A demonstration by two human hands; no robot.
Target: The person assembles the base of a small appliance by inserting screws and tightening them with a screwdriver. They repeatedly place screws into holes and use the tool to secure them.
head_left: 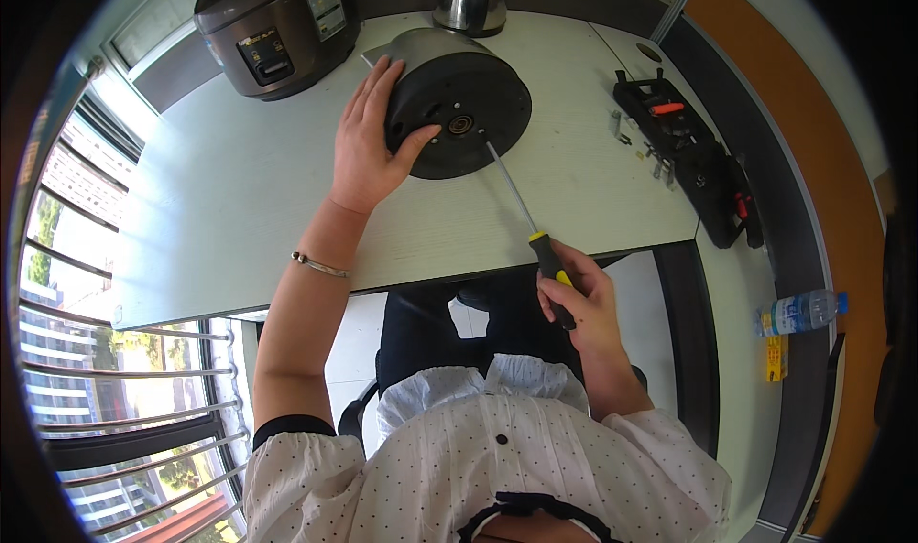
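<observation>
An electric kettle (pixel 469 76) lies on its side on the white table, its round black base facing me. A ring-shaped copper-coloured connector sits in the middle of the base, with several small screws around it. My left hand (pixel 375 146) grips the left side of the kettle, fingers over the metal body and thumb on the base. In my right hand (pixel 580 299) is a screwdriver (pixel 516 194) with a black and yellow handle. Its shaft points up and left, and the tip meets the base just right of the connector, at a screw.
A brown rice cooker (pixel 277 41) stands at the far left, and another shiny kettle (pixel 469 3) at the back. On the right lies an open black tool case (pixel 703 165) with small bits beside it. Farther right are a water bottle (pixel 798 314) and a yellow box (pixel 775 359).
</observation>
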